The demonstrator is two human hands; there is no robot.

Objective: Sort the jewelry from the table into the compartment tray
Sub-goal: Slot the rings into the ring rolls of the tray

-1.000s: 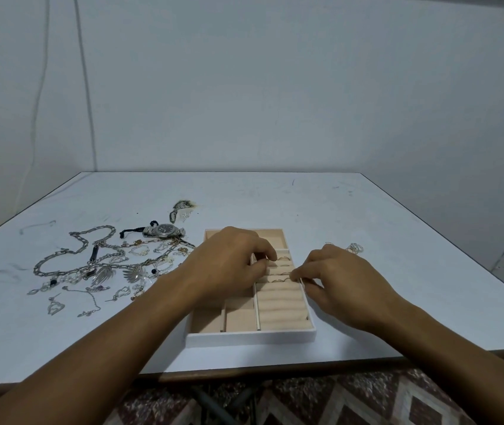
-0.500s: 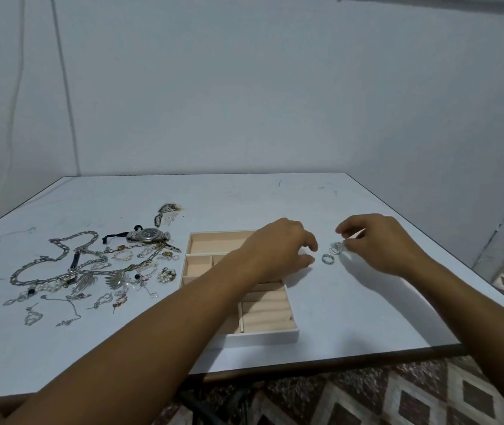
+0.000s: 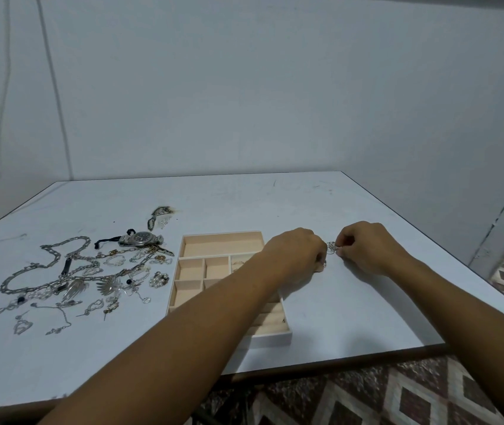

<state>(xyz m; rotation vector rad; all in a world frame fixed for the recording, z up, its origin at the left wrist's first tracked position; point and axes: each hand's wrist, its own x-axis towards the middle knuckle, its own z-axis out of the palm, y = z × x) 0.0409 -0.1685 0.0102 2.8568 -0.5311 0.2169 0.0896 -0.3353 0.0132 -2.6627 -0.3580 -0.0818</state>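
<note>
A beige compartment tray [image 3: 222, 236] with a white rim lies in the middle of the white table [image 3: 352, 302]. My left forearm crosses its right part and hides the ring slots. Just right of the tray, my left hand [image 3: 293, 253] curls its fingers down on a small ring [image 3: 324, 265] that lies on the table. My right hand [image 3: 364, 246] pinches a silver ornate ring [image 3: 332, 246] a little farther back. The two hands nearly touch. A pile of loose jewelry [image 3: 85, 271] is spread left of the tray.
The pile holds a heavy silver chain [image 3: 51, 262], a wristwatch [image 3: 141, 239], pearl earrings [image 3: 158, 279] and several small pendants. A separate feather-like piece [image 3: 160, 213] lies behind the watch. The table's front edge runs close below my arms, above patterned floor tiles.
Both hands left the tray's ring slots and moved right and back to the two rings on the table. The right hand now pinches one; the left has closed over the other.
</note>
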